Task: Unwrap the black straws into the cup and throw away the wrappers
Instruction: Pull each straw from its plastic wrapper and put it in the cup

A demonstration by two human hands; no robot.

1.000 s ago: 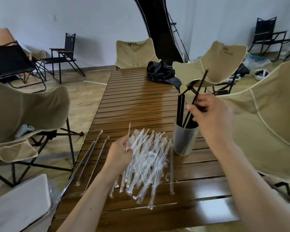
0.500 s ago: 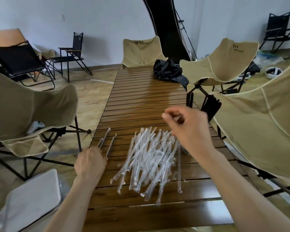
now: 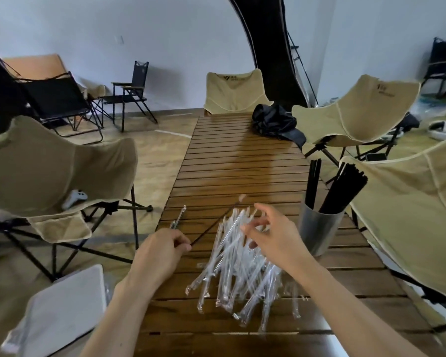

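My left hand (image 3: 162, 253) pinches the near end of a wrapped black straw (image 3: 216, 221), which slants up and to the right over the wooden slat table (image 3: 229, 163). Another wrapped straw (image 3: 179, 216) lies just beyond that hand. My right hand (image 3: 273, 238) hovers with fingers spread over a pile of clear plastic wrappers (image 3: 242, 279) and holds nothing. A grey cup (image 3: 317, 233) stands to the right of the pile, with several bare black straws (image 3: 340, 189) leaning in it.
A white lidded bin (image 3: 62, 310) sits on the floor at the lower left. Beige folding chairs (image 3: 49, 171) flank the table on both sides and at its far end. A black bag (image 3: 273, 122) lies at the table's far right.
My right hand left the cup and moved down-left over the wrapper pile. My left hand moved to the table's left edge and now holds a wrapped straw.
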